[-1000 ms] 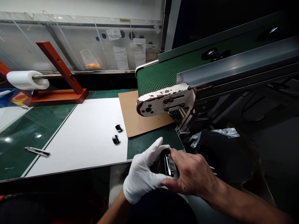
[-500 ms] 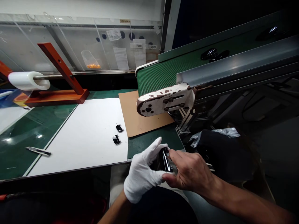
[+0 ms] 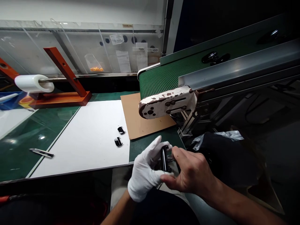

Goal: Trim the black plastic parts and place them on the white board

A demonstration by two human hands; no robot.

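Head view: both hands meet just off the surface (image 3: 150, 142) edge, the gloved left hand (image 3: 145, 172) and bare right hand (image 3: 189, 172) pinching a small glossy black part (image 3: 164, 157) edge-on between them. It looks light, rigid and slippery, best gripped by its rims. Two similar pieces (image 3: 119, 136) lie on the white sheet (image 3: 89, 137).

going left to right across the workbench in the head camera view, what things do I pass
White film roll → small metal blade tool → orange wooden stand → white sheet → two small black parts → brown cardboard → conveyor end plate.
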